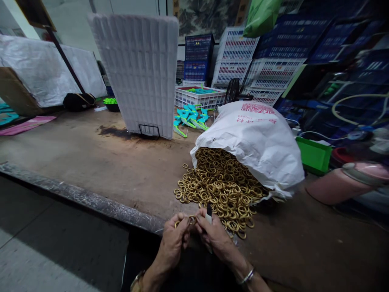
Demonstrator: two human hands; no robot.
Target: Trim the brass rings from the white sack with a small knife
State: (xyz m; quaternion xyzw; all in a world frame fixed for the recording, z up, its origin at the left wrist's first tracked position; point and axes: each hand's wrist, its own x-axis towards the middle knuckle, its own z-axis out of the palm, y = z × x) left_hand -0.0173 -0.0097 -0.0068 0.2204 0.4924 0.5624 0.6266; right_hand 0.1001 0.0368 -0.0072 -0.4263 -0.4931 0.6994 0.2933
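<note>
My left hand is closed, pinching brass-coloured rings between thumb and fingers at the front edge of the table. Close beside it, my right hand is closed too, its fingertips meeting the same rings. A slim tool with a black end and a pale body sticks up out of my right hand; its kind is not clear. Just beyond both hands lies a heap of brass-coloured rings. It spills from the mouth of a white woven sack lying on its side.
A tall white ribbed panel stands on the table. Turquoise and green plastic pieces lie behind, near a white crate. At right are a green tray and a pink bottle. Stacked crates line the back.
</note>
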